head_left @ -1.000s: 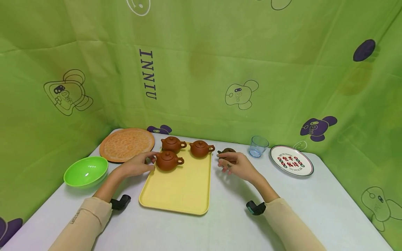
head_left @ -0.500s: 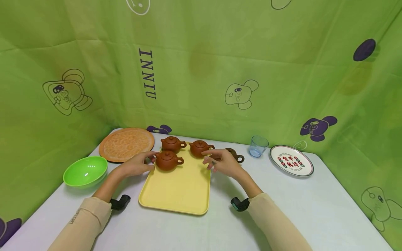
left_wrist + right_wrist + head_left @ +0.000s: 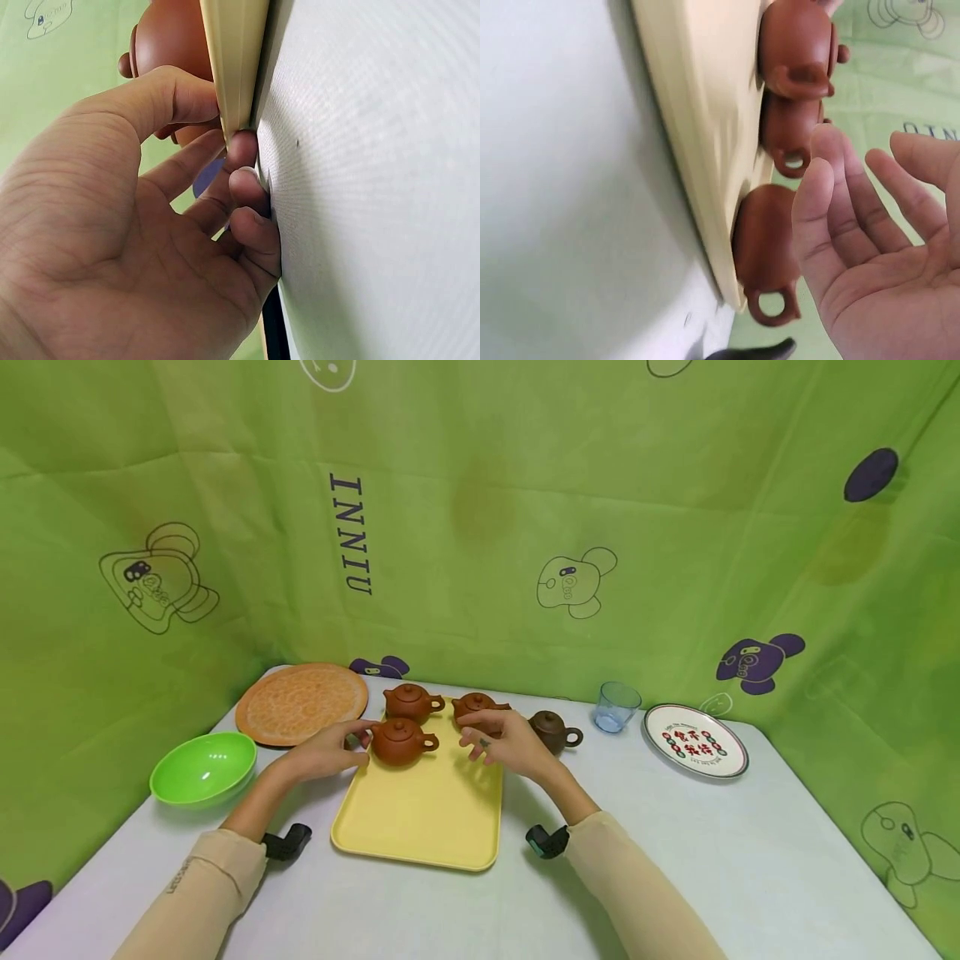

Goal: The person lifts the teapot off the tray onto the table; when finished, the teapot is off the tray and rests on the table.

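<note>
Fingers of the left hand (image 3: pixel 326 753) grip the left rim of the yellow tray (image 3: pixel 420 827), thumb tip on the edge and the other fingertips curled in against it low down by the white table (image 3: pixel 360 906), per left wrist view; fingers of the right hand (image 3: pixel 513 747) are spread and loosely bent, holding nothing, over the tray's right side; they overlap the back-right teapot (image 3: pixel 471 704) in the head view, contact can't be told.

Three reddish-brown teapots upright on the tray: front-left teapot (image 3: pixel 400 745) just beside the left fingers, spout toward that hand, handle to the right; back-left teapot (image 3: pixel 409 703) behind it; back-right one at the far right corner, partly hidden by the right hand; dark teapot (image 3: pixel 550 729) on the table just right of the tray, handle to the right, partly behind the right hand.

Orange round mat (image 3: pixel 300 702) back left; green bowl (image 3: pixel 204 768) in front of it, left of the left forearm; blue glass (image 3: pixel 615 706) near the back edge, right of the dark teapot; patterned plate (image 3: pixel 696 742) with red characters beyond it; green printed cloth (image 3: pixel 450 552) behind everything.
</note>
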`<state>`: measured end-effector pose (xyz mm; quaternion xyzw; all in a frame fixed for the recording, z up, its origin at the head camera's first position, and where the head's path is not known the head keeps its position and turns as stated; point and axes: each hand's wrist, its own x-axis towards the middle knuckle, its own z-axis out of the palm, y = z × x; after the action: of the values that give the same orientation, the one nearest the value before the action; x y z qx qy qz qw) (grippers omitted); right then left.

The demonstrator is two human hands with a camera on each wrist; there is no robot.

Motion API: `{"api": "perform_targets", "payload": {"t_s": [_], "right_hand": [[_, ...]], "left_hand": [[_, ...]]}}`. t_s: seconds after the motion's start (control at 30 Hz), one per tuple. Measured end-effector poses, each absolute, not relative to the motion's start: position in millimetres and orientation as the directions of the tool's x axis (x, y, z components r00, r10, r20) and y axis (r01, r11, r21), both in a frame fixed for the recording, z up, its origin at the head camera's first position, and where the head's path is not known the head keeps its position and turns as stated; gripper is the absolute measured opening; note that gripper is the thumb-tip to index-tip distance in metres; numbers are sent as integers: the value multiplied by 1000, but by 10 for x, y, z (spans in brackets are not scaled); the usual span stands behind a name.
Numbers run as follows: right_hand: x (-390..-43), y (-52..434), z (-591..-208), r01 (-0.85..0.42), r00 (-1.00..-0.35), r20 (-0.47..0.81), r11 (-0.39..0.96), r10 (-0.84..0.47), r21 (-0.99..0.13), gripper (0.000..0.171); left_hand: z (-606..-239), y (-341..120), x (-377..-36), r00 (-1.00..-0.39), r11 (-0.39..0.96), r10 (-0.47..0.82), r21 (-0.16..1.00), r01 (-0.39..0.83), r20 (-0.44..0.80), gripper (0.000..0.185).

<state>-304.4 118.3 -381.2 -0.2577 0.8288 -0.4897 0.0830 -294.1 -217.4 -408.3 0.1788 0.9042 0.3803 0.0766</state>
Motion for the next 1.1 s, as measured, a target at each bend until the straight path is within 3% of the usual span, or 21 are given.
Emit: {"api": "perform_targets", "payload": {"t_s": [0.83, 1.1], "right_hand": [[-3061, 827, -3884, -304, -890, 137, 343, -434, -889, 29], [-3073, 777, -3912, -260, -899, 74, 393, -431, -882, 31]], "left_hand": [[-4072, -2174, -2934, -927, 653, 376, 711, 262, -5, 66], [-4089, -2166, -2945, -926, 653, 377, 712, 259, -9, 66]]}}
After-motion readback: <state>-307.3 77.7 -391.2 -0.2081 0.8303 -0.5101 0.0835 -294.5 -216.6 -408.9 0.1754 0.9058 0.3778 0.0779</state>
